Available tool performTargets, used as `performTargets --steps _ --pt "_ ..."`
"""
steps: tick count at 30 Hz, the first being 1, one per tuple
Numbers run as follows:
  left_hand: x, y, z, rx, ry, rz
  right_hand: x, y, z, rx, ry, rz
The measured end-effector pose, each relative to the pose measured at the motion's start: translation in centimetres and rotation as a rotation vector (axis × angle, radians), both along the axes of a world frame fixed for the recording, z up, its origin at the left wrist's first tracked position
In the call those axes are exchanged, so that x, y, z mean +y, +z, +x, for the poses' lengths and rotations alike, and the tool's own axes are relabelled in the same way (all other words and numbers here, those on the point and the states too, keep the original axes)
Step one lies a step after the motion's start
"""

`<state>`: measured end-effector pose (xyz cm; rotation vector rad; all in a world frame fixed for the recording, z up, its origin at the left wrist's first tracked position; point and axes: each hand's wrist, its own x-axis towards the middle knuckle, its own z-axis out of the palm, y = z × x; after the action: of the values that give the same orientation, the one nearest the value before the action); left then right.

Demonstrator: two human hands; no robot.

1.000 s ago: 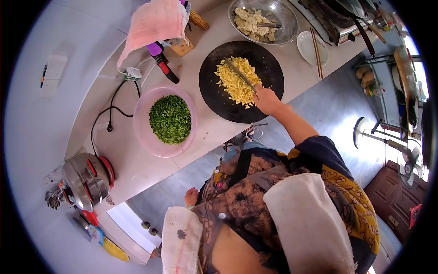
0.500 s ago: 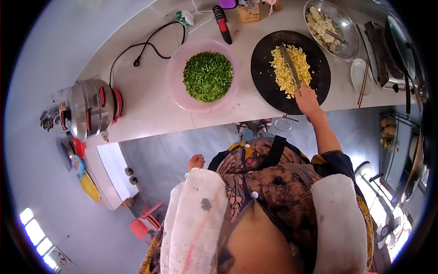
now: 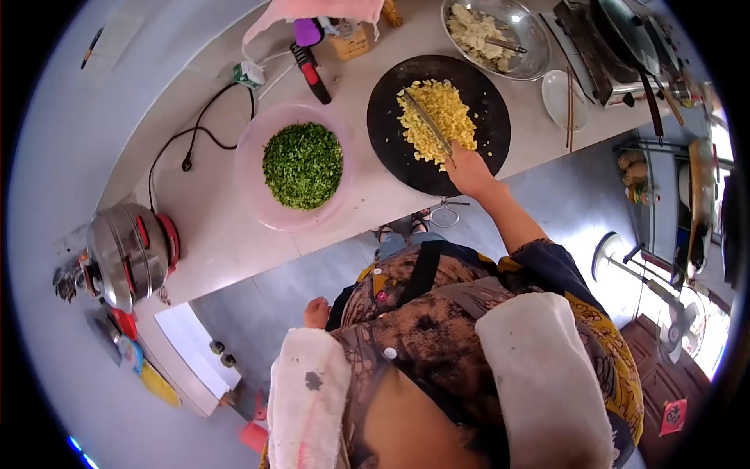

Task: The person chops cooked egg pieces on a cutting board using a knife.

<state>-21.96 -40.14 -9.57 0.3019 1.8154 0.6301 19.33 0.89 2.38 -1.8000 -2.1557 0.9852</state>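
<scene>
My right hand (image 3: 469, 170) is closed around the handle of a knife (image 3: 426, 119). Its blade lies across a heap of chopped yellow food that looks like cooked egg (image 3: 447, 109). Under the heap is a round black cutting board (image 3: 391, 160), close to the counter's front edge. Down by my waist, away from the counter, my left hand (image 3: 316, 313) has its fingers curled, and nothing shows in them. Left of the board stands a pink bowl (image 3: 251, 202) filled with finely chopped greens (image 3: 303, 166).
Behind the board, a metal bowl (image 3: 539, 59) holds pale food and a utensil. To its right are a white dish (image 3: 555, 98), chopsticks (image 3: 570, 117) and a stove (image 3: 582, 47). A steel pot (image 3: 125, 254) and black cord (image 3: 195, 129) are at left.
My view has turned, so the counter and its things sit further left and tilted. The knife stays in my right hand over the chopped egg; my left hand is still low.
</scene>
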Motion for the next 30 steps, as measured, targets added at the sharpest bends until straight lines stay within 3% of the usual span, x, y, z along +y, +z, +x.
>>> performTargets --steps 4,7,9,12,14,16,18,22,25,28,30 --pt "0.6 -0.7 -0.8 -0.035 0.036 0.002 -0.3 1.2 0.5 0.072 -0.029 0.027" --pt "1.1 0.2 0.1 0.137 -0.036 0.060 -0.3 3.0 1.5 0.063 -0.080 0.050" --pt "1.9 1.1 0.7 0.275 -0.151 -0.006 0.4 0.0 2.6 0.039 -0.076 0.087" --pt "0.1 -2.1 -1.0 0.083 0.060 0.129 0.8 -1.5 3.2 0.033 -0.064 0.092" --pt "2.9 2.3 0.4 0.178 -0.103 0.072 0.5 -1.4 3.5 0.048 -0.055 0.106" --pt "4.0 2.5 0.7 0.085 -0.030 0.112 0.5 -0.2 3.7 0.059 -0.097 0.095" --pt "2.2 0.5 -0.3 -0.195 0.271 0.215 0.1 0.9 3.6 0.074 -0.133 0.100" --pt "3.2 2.1 1.4 0.092 0.140 0.035 0.7 0.4 4.5 0.061 -0.189 0.136" --pt "1.9 1.0 1.3 0.068 0.167 0.101 1.0 -1.6 4.9 0.083 -0.186 0.109" --pt "-1.8 -5.6 -2.8 -0.094 0.021 0.047 0.9 -1.3 5.0 0.092 -0.185 0.137" --pt "-0.1 -2.6 -0.7 -0.114 0.206 0.140 0.6 -0.5 4.6 0.080 -0.178 0.146"
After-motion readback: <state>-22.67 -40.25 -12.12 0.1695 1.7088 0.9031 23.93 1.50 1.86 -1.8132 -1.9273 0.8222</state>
